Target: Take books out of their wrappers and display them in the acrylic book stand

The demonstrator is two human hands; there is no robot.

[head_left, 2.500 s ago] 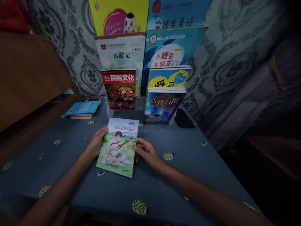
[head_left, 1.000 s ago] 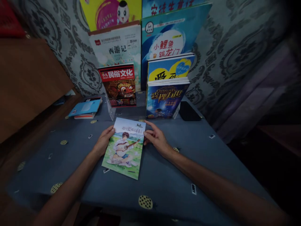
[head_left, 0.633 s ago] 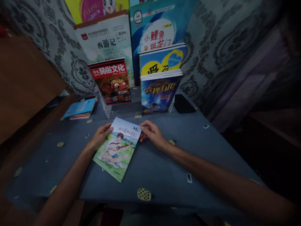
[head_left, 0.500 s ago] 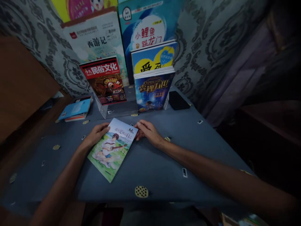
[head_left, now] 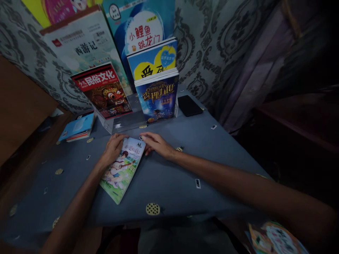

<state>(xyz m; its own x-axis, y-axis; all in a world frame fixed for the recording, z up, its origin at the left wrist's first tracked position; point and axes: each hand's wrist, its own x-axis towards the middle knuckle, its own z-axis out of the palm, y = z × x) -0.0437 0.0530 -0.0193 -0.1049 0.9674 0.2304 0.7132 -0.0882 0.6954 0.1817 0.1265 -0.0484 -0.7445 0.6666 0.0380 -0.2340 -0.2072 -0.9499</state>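
Observation:
A thin paperback book (head_left: 124, 173) lies tilted on the cloth-covered table, its cover showing a seated figure with a guitar. My left hand (head_left: 114, 150) is closed over its upper left edge, with the fingers reaching across part of the cover. At the upper right corner, my right hand (head_left: 158, 145) holds the book between thumb and fingers; the fingertips are partly hidden. Just beyond both hands stands a clear acrylic book stand (head_left: 109, 124) holding a red-topped book (head_left: 104, 93) on the left and a dark blue book (head_left: 159, 97) on the right.
Taller books, including a white one (head_left: 82, 44) and a teal one (head_left: 111, 26), stand behind. A small stack of books (head_left: 78, 127) lies at the left, a black flat device (head_left: 189, 106) at the right. More books (head_left: 275, 238) show low at the right, below the table edge (head_left: 185, 215).
The view has swung, so the stand and books appear farther left. My left hand has slid further over the book's top edge and cover. My right hand stays at the upper right corner.

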